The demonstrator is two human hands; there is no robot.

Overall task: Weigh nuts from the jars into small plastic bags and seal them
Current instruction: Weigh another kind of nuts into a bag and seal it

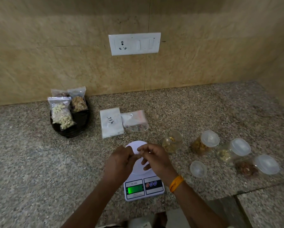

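Both hands, left [121,159] and right [154,157], meet fingers curled over the scale [143,188]; any held object is indiscernible.

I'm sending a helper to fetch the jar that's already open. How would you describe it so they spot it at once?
Start at the white digital scale near the front of the granite counter. A row of four jars runs to its right; take the jar nearest the scale, the open jar. Alone in the row it has no lid, its mouth showing a few pale nuts, while its three neighbours wear translucent lids.
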